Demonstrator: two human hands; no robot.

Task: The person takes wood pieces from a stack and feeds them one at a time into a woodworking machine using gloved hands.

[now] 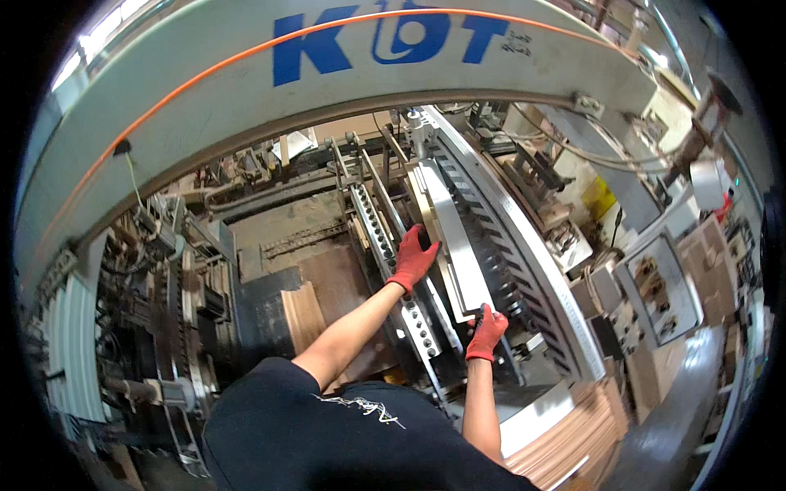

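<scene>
Long, narrow white panels (455,237) lie lengthwise in front of me on the machine, seemingly stacked, with pale edges showing along their left side. My left hand (415,258), in a red glove with dark finger coating, curls its fingers against that left edge, about midway along. At the near end, my right hand (488,331), gloved the same way, pinches the corner of the panels. The undersides of the panels and the parts of my fingers beneath them are hidden.
A grey machine beam (205,102) spans overhead, with an orange hose (246,59) along it. Left of the panels runs a rail with black rollers (378,233); right of them, a slatted conveyor track (508,245). Stacked brown-edged boards (573,438) stand at lower right, below a metal tray (692,307).
</scene>
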